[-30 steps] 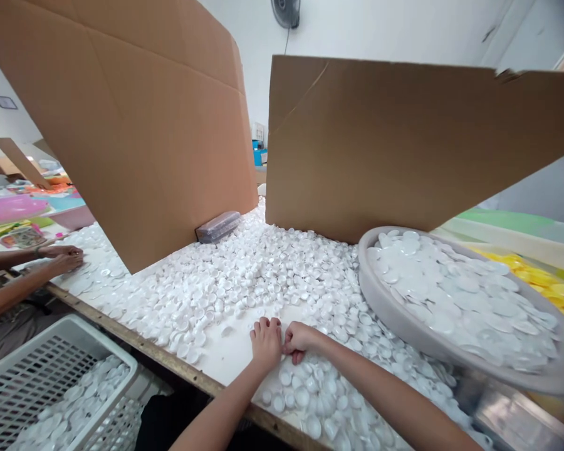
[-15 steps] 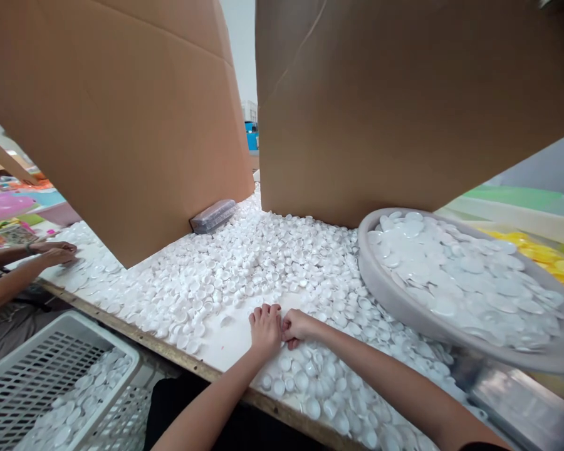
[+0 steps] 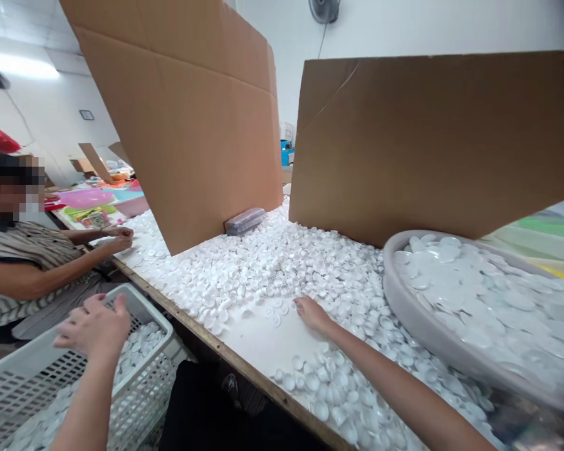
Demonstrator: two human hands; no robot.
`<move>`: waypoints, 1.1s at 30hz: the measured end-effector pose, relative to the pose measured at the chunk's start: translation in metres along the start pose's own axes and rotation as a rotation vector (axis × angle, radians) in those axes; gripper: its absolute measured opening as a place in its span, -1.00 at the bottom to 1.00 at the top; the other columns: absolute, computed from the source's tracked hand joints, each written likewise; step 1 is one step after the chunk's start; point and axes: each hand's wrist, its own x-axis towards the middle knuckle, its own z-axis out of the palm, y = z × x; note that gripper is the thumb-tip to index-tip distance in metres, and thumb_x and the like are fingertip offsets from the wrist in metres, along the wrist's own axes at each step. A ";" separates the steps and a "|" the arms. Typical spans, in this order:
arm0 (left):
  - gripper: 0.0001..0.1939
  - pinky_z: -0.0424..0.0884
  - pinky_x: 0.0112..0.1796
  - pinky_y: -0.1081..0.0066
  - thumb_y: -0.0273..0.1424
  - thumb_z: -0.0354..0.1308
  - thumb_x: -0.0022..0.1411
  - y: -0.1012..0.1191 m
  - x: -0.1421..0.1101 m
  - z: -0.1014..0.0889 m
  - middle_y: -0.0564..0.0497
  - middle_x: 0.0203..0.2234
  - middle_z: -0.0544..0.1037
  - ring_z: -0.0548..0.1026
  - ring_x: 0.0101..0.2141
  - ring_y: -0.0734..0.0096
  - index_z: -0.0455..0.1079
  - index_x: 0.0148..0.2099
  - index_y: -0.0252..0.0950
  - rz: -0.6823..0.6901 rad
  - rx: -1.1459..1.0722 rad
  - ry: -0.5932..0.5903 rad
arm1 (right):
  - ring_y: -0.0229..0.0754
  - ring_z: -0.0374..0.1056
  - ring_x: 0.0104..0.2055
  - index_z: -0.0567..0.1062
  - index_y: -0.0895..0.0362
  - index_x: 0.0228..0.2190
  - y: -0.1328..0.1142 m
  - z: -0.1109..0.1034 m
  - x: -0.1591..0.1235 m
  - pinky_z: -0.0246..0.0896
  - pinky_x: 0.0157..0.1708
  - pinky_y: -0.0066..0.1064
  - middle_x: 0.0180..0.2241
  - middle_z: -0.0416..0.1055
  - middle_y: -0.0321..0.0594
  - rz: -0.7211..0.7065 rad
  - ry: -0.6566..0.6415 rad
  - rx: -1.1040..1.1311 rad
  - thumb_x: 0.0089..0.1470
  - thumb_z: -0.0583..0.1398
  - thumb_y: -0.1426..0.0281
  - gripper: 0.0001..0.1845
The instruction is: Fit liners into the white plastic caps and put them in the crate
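Left hand (image 3: 94, 324) spread above slotted plastic basket (image 3: 19, 369).

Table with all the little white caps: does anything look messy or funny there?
Yes. White caps lie loose all over the table, right up to its front edge. The gray basin of white discs sits tilted on the heap, and the right cardboard sheet leans askew.

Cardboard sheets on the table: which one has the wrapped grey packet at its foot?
The taller left cardboard sheet; the wrapped packet lies at its lower right corner. The wider right sheet has only white caps below it.
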 end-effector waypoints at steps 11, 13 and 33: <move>-0.63 0.18 -0.30 0.40 -0.15 -0.06 0.06 0.136 -0.211 0.018 -0.01 -0.27 0.32 0.30 -0.28 0.33 0.16 -0.09 -0.18 1.003 -0.508 -0.617 | -0.21 0.16 -0.15 0.30 0.15 -0.20 -0.009 0.015 -0.034 -0.03 -0.18 -0.47 -0.20 0.27 -0.16 -0.027 0.016 -0.076 -0.09 0.02 0.53 -0.66; -0.65 0.18 -0.32 0.38 -0.15 -0.04 0.04 0.148 -0.252 0.027 -0.04 -0.29 0.31 0.29 -0.27 0.27 0.18 -0.14 -0.20 1.030 -0.449 -0.605 | -0.21 0.18 -0.16 0.32 0.15 -0.23 -0.009 0.015 -0.045 -0.02 -0.19 -0.47 -0.25 0.30 -0.17 -0.027 0.003 -0.053 -0.09 0.03 0.51 -0.69; -0.83 0.21 -0.40 0.50 -0.36 -0.14 0.12 0.181 -0.288 0.044 -0.02 -0.53 0.42 0.39 -0.47 0.49 0.20 -0.36 -0.34 0.718 -0.787 -1.118 | -0.40 0.13 -0.74 0.30 0.25 -0.35 -0.012 0.012 -0.032 0.03 -0.74 -0.60 -0.77 0.19 -0.41 0.521 -0.103 0.736 -0.08 0.04 0.49 -0.83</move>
